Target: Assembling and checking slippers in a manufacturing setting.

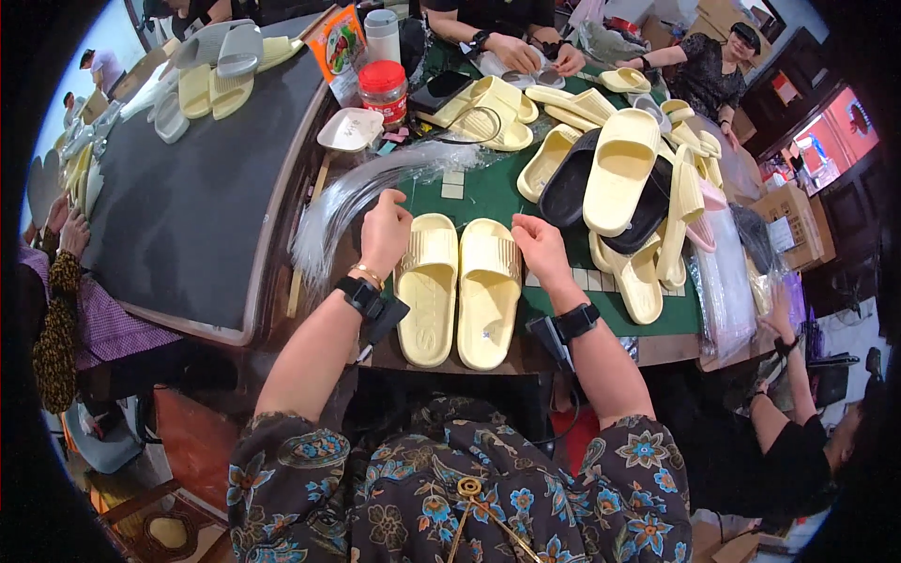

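A pair of pale yellow slide slippers lies side by side in front of me, toes pointing away and heels at the table's near edge. My left hand point(383, 235) is curled in at the outer side of the left slipper point(427, 324), by its ribbed strap. At the strap of the right slipper point(488, 324), my right hand point(544, 249) closes in from the outer side with bent fingers. Both hands seem to grip the slippers' edges, though some fingertips are hidden. Clear plastic bags point(343, 211) lie fanned out beyond my left hand.
To the right are piled yellow slippers point(621, 174) and a black one point(563, 183). A red-lidded jar point(383, 92) and white dish point(350, 129) stand ahead on the left. Beyond is a dark table point(197, 206) with more slippers. Other people's hands point(526, 56) work across the table.
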Available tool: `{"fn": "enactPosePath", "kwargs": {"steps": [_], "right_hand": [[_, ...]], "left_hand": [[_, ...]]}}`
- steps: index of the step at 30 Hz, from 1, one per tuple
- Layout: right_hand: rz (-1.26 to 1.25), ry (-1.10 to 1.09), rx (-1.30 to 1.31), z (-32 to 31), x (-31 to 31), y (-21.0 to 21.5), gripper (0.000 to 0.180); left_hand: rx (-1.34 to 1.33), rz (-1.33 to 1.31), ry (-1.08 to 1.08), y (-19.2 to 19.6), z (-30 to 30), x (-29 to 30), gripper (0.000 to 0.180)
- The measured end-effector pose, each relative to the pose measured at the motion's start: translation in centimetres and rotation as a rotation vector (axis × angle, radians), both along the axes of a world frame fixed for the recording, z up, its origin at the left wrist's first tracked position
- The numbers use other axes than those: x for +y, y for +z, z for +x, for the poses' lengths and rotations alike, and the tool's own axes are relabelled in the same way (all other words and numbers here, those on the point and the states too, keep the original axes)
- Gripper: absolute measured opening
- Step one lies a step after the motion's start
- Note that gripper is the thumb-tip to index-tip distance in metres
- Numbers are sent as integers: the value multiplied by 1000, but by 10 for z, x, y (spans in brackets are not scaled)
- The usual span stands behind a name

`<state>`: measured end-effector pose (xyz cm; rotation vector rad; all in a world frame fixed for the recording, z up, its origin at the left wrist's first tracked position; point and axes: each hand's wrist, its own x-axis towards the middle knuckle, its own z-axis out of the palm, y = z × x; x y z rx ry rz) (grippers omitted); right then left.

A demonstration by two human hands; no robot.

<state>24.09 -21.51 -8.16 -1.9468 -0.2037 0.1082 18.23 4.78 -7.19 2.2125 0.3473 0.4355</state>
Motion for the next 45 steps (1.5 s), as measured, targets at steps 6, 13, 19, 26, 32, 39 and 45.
{"fn": "enactPosePath", "kwargs": {"steps": [6,13,19,26,32,39,45], "right_hand": [[112,65,-252,-19,28,38,25],[107,108,-127,-50,61,30,18],[294,100,-78,-41,59,14,14],[323,11,-172,-30,57,16,16],[259,14,-113,-36,58,21,12],[190,7,-76,-41,61,25,13],[176,9,-65,-40,61,22,13]], "left_hand": [[-291,-102,-165,23,1,-28,13],[-242,-297,-304,30,-6,-50,13],[-178,-285,-326,31,3,-47,13],[-90,-410,-378,20,9,-48,20],[-22,-492,-343,19,3,-48,19],[14,-653,-322,18,-1,-45,16],[5,-752,-311,15,-1,-45,15]]}}
